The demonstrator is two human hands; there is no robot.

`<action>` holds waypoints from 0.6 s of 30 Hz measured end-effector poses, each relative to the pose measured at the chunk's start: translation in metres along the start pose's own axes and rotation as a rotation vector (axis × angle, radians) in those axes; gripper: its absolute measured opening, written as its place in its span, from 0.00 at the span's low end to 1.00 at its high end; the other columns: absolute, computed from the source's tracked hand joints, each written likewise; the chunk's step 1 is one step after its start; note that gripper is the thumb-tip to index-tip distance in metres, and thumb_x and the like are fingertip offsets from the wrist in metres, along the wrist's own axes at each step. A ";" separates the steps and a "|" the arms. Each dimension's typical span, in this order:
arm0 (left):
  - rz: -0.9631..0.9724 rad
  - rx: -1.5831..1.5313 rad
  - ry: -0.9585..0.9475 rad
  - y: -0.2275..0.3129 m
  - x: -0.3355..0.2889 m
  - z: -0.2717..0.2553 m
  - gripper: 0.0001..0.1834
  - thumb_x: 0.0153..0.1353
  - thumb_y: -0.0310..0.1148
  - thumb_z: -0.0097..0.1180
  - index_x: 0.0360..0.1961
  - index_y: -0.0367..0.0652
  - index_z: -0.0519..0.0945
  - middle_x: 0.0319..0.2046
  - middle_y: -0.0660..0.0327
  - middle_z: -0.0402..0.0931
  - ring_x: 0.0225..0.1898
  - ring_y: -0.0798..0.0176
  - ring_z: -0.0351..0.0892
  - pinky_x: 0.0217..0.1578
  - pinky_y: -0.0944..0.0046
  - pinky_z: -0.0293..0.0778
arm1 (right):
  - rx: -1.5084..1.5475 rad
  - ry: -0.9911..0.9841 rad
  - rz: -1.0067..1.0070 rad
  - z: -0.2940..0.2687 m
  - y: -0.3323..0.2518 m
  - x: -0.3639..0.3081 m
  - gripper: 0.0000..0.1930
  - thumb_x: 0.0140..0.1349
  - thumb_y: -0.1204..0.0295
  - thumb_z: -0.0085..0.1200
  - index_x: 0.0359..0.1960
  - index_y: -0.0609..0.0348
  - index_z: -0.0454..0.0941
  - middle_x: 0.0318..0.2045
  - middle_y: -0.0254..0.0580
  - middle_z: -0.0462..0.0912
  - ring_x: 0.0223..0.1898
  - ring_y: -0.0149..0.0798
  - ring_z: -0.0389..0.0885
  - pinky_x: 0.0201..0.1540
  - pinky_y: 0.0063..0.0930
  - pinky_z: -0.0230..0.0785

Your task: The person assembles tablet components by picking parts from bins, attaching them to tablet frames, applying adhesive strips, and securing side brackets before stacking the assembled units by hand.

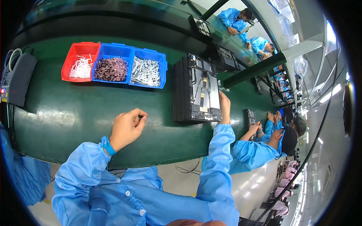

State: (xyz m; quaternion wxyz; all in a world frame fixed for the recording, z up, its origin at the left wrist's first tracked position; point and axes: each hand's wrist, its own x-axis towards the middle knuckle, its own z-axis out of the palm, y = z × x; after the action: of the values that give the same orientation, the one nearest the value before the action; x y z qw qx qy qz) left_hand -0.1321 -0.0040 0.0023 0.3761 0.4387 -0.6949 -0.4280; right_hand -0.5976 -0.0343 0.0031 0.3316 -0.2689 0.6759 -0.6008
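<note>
My left hand (pixel 129 127) hovers over the green bench with its fingers curled and thumb pressed in; a small dark bit shows at the fingertips, too small to name. My right hand (pixel 225 108) grips the right edge of a stack of black tablet housings (pixel 181 90), its fingertips partly hidden by the stack. The top tablet housing (pixel 204 88) lies with its inside facing up, showing silver plates, dark strips and thin cables. Left of the stack stand joined parts bins: red with white sticks (pixel 80 67), blue with brown-pink small parts (pixel 111 69), and blue with black-and-white small parts (pixel 145 72).
A grey device with cables (pixel 20 80) sits at the bench's left end. More black housings (pixel 225 57) lie behind the stack beside a dark green post (pixel 254 70). Co-workers in blue sit to the right; a nearby co-worker's hands (pixel 255 128) are at another housing (pixel 249 116).
</note>
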 end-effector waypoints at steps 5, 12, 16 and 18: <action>0.039 0.077 0.058 0.002 0.001 0.009 0.04 0.60 0.30 0.62 0.35 0.43 0.85 0.12 0.60 0.69 0.13 0.58 0.71 0.18 0.57 0.63 | 0.218 -0.100 -0.021 0.014 -0.020 0.047 0.27 0.70 0.68 0.57 0.63 0.76 0.68 0.62 0.62 0.74 0.65 0.54 0.73 0.69 0.42 0.65; 0.082 0.150 0.088 0.005 0.002 0.016 0.03 0.58 0.29 0.63 0.34 0.44 0.85 0.12 0.60 0.68 0.13 0.59 0.71 0.17 0.59 0.64 | 0.401 -0.029 0.142 0.037 -0.043 0.109 0.54 0.60 0.56 0.68 0.72 0.76 0.43 0.69 0.78 0.55 0.69 0.63 0.65 0.71 0.47 0.63; 0.080 0.174 0.086 0.006 0.003 0.015 0.03 0.57 0.28 0.64 0.33 0.45 0.85 0.12 0.62 0.67 0.12 0.61 0.69 0.17 0.60 0.64 | 0.434 0.109 0.223 0.058 -0.053 0.132 0.64 0.51 0.51 0.75 0.73 0.73 0.37 0.67 0.78 0.55 0.64 0.69 0.68 0.60 0.59 0.71; 0.068 0.186 0.098 0.004 0.003 0.012 0.03 0.57 0.27 0.64 0.33 0.46 0.85 0.11 0.62 0.67 0.12 0.61 0.69 0.16 0.60 0.64 | 0.431 0.166 0.267 0.081 -0.055 0.137 0.62 0.49 0.50 0.76 0.74 0.65 0.44 0.67 0.75 0.56 0.62 0.69 0.69 0.54 0.59 0.73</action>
State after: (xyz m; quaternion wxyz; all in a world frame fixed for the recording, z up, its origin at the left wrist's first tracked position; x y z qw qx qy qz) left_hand -0.1452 -0.0024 0.0018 0.3815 0.4682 -0.7270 -0.3268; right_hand -0.6239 -0.1978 0.0352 0.4007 -0.0503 0.5868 -0.7018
